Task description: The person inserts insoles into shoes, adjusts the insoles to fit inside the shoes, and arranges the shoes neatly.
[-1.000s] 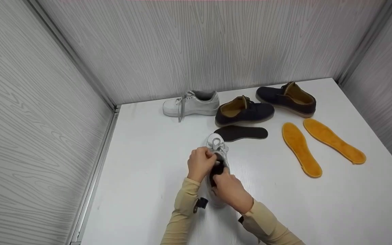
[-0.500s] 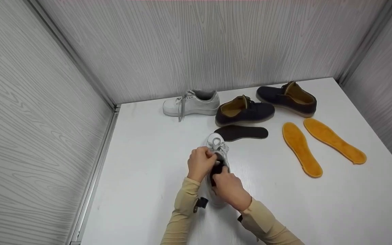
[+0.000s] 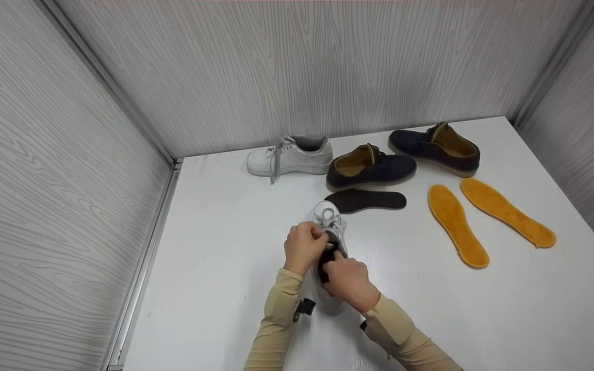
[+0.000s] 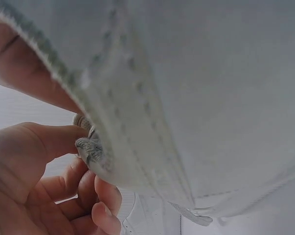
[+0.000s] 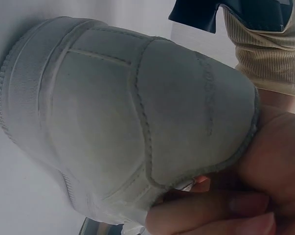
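On white shoe (image 5: 98, 107), heel lettering (image 5: 207, 95), faint, illegible

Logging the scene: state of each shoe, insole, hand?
Front white shoe: upright, lace loop on top
Rear white shoe: upright, loose lace hanging
Nearer dark shoe: upright
Farther dark shoe: upright
Dark insole: flat, outside the shoes
Nearer yellow insole: flat, outside
Farther yellow insole: flat, outside
Left hand: gripping front white shoe near tongue
Right hand: fingers at same shoe's opening
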Tool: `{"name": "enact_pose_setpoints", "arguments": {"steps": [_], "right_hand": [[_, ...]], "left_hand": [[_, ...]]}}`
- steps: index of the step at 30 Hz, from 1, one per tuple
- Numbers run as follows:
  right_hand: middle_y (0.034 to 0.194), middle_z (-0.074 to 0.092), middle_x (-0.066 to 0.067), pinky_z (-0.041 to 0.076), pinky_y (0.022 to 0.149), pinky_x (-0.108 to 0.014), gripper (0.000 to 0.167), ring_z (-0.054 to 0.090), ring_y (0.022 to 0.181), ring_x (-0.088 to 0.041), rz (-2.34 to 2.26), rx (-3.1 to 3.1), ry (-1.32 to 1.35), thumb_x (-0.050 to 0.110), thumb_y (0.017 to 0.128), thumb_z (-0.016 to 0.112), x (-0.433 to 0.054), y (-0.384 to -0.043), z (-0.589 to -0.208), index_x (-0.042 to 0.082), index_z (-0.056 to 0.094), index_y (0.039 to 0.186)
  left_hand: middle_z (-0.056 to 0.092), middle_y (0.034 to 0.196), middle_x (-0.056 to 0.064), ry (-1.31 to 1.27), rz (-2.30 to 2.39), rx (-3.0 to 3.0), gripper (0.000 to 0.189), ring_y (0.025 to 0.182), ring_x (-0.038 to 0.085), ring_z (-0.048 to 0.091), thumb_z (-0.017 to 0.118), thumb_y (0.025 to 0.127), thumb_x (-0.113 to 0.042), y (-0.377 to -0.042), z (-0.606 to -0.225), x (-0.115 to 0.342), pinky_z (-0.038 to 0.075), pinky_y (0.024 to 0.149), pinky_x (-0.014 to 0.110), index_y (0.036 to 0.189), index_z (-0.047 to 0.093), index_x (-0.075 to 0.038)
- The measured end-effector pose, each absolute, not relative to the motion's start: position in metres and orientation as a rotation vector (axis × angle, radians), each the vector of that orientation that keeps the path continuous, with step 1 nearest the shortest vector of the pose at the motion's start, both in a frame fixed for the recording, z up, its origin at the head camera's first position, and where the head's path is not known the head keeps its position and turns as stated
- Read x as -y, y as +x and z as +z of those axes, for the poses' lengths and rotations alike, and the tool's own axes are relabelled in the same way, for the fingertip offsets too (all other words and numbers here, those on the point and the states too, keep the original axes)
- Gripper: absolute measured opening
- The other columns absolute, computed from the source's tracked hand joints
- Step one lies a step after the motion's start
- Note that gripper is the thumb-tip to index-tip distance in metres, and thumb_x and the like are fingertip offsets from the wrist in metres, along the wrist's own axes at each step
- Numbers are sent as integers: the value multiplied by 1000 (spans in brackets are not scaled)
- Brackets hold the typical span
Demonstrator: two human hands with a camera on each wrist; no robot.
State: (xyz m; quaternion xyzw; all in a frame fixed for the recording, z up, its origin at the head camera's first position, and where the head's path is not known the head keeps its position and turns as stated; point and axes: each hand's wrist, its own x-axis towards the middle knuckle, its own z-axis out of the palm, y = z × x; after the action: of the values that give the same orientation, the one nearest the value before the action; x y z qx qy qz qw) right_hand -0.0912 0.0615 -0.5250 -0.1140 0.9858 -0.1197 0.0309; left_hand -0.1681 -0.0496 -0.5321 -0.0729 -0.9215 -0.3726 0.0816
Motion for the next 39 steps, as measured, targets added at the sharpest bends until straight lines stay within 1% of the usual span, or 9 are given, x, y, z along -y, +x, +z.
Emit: {"name": "enact_pose_setpoints", "arguments": {"steps": [5, 11, 14, 19, 23, 28, 31, 34, 39], "right_hand": [[94, 63, -13, 52, 54, -49, 16, 63, 67, -36, -298, -2993, -322, 24, 78, 75, -61, -97, -528, 8, 70, 76], [76, 62, -9, 52, 53, -48, 12, 62, 64, -34, -274, -3008, -343, 18, 77, 74, -62, -100, -533, 10, 67, 71], [71, 62, -8, 51, 52, -48, 11, 62, 63, -34, -276, -3012, -345, 17, 76, 74, -62, -100, -534, 11, 67, 70], [80, 62, -9, 52, 56, -49, 8, 63, 69, -36, -279, -2976, -314, 18, 78, 72, -61, -99, -534, 11, 71, 78], [88, 63, -10, 53, 60, -51, 10, 64, 75, -38, -276, -2912, -277, 21, 84, 69, -60, -99, -533, 11, 72, 85], [91, 63, -10, 54, 61, -50, 14, 65, 78, -38, -252, -2884, -255, 24, 88, 67, -58, -99, -531, 11, 73, 89], [88, 63, -9, 53, 59, -50, 13, 65, 75, -37, -268, -2916, -245, 23, 88, 68, -58, -97, -531, 11, 72, 85], [79, 63, -9, 52, 54, -49, 14, 64, 68, -37, -348, -2997, -240, 20, 87, 68, -59, -95, -534, 11, 70, 76], [67, 63, -10, 48, 46, -47, 23, 62, 58, -36, -638, -3140, -281, 14, 85, 71, -66, -96, -539, 13, 61, 64]], "left_hand": [[52, 58, -8, -214, -1122, 2755, 25, 53, 12, 49, 71, 77, -16, -168, -533, 49, 41, 50, 33, 59, 54, -18], [53, 58, -7, -215, -1126, 2757, 24, 53, 12, 49, 71, 77, -17, -167, -536, 49, 41, 51, 33, 59, 55, -18], [54, 59, -7, -211, -1122, 2762, 23, 54, 12, 50, 70, 77, -17, -167, -537, 48, 42, 52, 34, 59, 56, -18], [54, 59, -7, -202, -1125, 2767, 24, 55, 13, 51, 70, 77, -18, -167, -537, 48, 43, 52, 35, 59, 55, -18], [55, 59, -7, -209, -1134, 2758, 23, 55, 13, 52, 70, 77, -16, -167, -536, 48, 43, 52, 34, 59, 56, -18], [55, 59, -7, -228, -1146, 2743, 23, 54, 12, 51, 70, 78, -16, -166, -536, 48, 43, 51, 34, 59, 56, -17], [55, 59, -7, -231, -1150, 2741, 23, 54, 12, 51, 70, 78, -16, -166, -536, 49, 43, 51, 34, 59, 56, -17], [54, 60, -7, -232, -1145, 2743, 23, 55, 13, 51, 70, 78, -17, -167, -537, 50, 42, 51, 34, 61, 54, -17], [51, 62, -6, -265, -1137, 2734, 23, 56, 13, 50, 69, 80, -17, -166, -538, 51, 39, 50, 32, 64, 52, -17]]}}
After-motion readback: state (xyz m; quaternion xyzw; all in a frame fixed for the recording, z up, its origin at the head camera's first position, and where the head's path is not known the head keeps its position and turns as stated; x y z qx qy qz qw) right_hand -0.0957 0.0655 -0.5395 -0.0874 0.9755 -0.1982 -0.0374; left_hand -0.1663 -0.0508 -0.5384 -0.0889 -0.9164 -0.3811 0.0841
